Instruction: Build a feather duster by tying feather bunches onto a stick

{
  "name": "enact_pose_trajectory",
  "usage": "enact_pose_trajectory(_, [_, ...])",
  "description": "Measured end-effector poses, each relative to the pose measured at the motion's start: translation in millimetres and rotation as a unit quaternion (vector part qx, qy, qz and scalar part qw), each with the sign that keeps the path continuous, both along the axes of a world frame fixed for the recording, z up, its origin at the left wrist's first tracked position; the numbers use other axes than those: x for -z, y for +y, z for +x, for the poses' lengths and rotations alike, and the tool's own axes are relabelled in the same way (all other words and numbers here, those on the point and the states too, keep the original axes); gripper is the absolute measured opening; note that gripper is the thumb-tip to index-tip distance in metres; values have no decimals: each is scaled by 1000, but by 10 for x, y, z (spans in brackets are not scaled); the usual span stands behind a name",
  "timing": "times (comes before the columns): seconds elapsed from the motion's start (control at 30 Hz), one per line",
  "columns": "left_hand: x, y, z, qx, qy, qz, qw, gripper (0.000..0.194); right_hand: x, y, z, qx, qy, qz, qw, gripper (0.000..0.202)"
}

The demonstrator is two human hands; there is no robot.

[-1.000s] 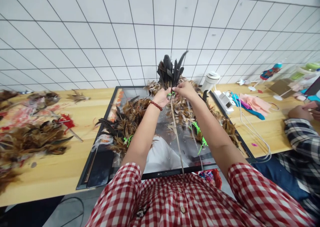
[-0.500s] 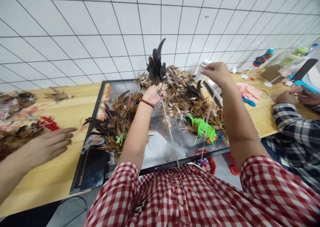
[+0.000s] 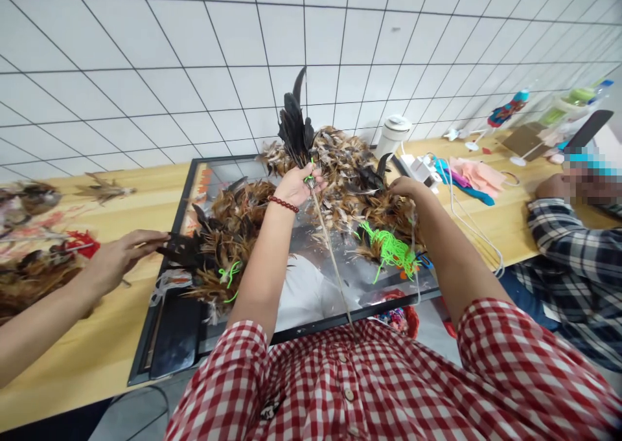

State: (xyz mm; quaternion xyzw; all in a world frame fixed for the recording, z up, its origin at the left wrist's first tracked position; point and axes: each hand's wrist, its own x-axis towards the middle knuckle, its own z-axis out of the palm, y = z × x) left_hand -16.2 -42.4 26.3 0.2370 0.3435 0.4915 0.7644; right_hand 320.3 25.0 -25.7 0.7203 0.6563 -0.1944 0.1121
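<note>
My left hand (image 3: 300,185) is closed around a thin stick (image 3: 333,253) topped by upright black feathers (image 3: 294,127), with bright green string showing at the grip. The stick slants down toward my shirt. My right hand (image 3: 407,187) is at the right side of the brown feather pile (image 3: 340,198), fingers bent together; whatever they pinch is hidden. A pale, thin strand (image 3: 414,240) hangs below that wrist. Nearby lies a tangle of green string (image 3: 396,254). More brown and black feathers (image 3: 233,224) lie left of my left forearm, where another person's hand (image 3: 114,260) touches the black tips.
Everything rests on a black-framed glass panel (image 3: 160,279) over a wooden table (image 3: 114,337). A dark phone (image 3: 175,337) lies at its left corner. A white lidded cup (image 3: 394,133), white cable (image 3: 469,214) and pink cloth (image 3: 479,175) are rightward. Below hangs a red basket (image 3: 412,321).
My right hand has come down from beside the white cup to the feather pile. The other person's hand has moved right to the black feathers. My left hand keeps its hold.
</note>
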Motion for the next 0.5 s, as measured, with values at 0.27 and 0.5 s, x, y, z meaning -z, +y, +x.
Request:
enact_pose_trajectory(0.27, [152, 63, 42, -13, 16, 1, 1000, 24, -94, -61, -31, 86, 64, 111, 988, 27])
enact_pose_trajectory(0.5, [183, 45, 56, -8, 3, 2, 1000, 21, -348, -74, 40, 29, 68, 131, 989, 29])
